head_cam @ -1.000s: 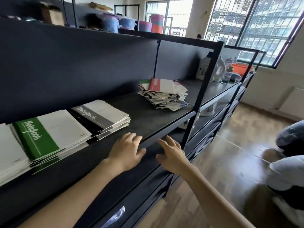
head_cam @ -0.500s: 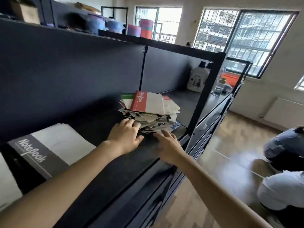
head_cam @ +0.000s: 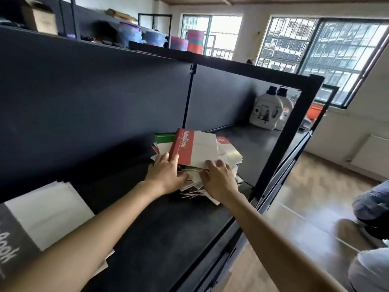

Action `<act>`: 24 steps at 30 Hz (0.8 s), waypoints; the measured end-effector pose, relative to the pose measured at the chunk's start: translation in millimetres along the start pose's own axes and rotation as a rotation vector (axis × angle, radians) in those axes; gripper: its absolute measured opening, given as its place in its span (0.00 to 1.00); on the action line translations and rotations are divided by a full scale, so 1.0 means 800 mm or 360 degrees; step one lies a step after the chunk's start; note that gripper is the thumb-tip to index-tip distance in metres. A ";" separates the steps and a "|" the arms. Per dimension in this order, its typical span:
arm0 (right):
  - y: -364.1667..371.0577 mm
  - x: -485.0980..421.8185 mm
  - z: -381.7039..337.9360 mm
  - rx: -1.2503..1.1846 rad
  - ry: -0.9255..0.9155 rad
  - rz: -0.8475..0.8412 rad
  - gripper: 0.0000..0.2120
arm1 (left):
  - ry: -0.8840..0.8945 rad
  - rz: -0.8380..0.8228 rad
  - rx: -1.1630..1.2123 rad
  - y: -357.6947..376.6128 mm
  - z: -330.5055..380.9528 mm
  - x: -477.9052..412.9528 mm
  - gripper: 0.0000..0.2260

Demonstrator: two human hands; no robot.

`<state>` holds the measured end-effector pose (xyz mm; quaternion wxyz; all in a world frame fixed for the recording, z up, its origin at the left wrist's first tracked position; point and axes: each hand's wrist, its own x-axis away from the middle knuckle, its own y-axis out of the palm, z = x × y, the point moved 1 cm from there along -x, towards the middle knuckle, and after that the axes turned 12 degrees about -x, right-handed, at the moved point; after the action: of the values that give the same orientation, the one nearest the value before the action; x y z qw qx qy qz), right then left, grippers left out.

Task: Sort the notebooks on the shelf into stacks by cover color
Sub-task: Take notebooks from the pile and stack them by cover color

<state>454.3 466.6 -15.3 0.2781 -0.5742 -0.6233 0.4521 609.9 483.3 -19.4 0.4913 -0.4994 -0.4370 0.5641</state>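
Note:
A messy pile of notebooks (head_cam: 230,158) lies on the black shelf (head_cam: 168,224) near its right post. On top is a red-and-white notebook (head_cam: 189,146), with a green cover (head_cam: 164,139) showing behind it. My left hand (head_cam: 166,174) holds the red notebook's near left corner, fingers on top and thumb under. Fingers of my right hand (head_cam: 219,179) curl over its near right edge, thumb below. A sorted stack topped by a grey-and-white notebook (head_cam: 42,213) sits at the lower left, partly hidden by my left forearm.
Two white detergent bottles (head_cam: 266,110) stand at the shelf's far right end. A black upright post (head_cam: 288,135) frames the shelf bay just right of the pile. Boxes and tubs (head_cam: 130,35) sit on the top shelf. A person (head_cam: 370,209) crouches on the wooden floor at right.
I have moved right along the shelf toward the mixed pile. Both hands reached forward from the shelf's front edge onto the pile and took hold of the red notebook. The green stack left the view.

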 end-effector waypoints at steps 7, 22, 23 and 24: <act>0.000 0.000 0.003 -0.0065 -0.0011 0.0102 0.18 | -0.0210 0.0636 0.0904 -0.021 0.011 0.001 0.21; -0.016 0.016 0.001 0.0018 -0.0260 0.0162 0.14 | -0.0594 -0.0074 0.1961 -0.058 0.030 0.008 0.11; -0.018 0.020 -0.001 -0.0009 -0.0315 0.0163 0.14 | -0.0557 -0.0127 0.1945 -0.060 0.031 0.016 0.12; -0.018 0.025 -0.002 -0.0043 -0.0352 0.0146 0.13 | -0.0518 -0.0184 0.1924 -0.064 0.033 0.026 0.13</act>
<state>445.4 487.6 -5.2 0.1790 -0.5525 -0.6292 0.5166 589.2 510.6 31.4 0.6437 -0.0166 -0.1362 0.7528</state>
